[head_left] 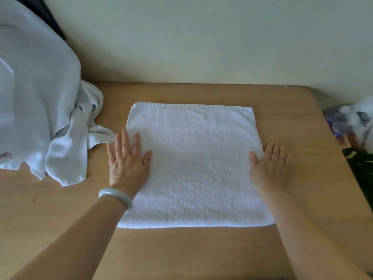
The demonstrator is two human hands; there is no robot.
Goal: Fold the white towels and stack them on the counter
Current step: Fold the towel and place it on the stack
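Left hand [128, 158] and right hand [269, 164] press flat, fingers straight, gripping nothing, on opposite edges of the towel [195, 166]; smooth outward before folding.

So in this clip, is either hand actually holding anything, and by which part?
Nothing is held. The left hand and right hand lie flat, fingers straight, pressing the left and right edges of the white towel spread on the counter.
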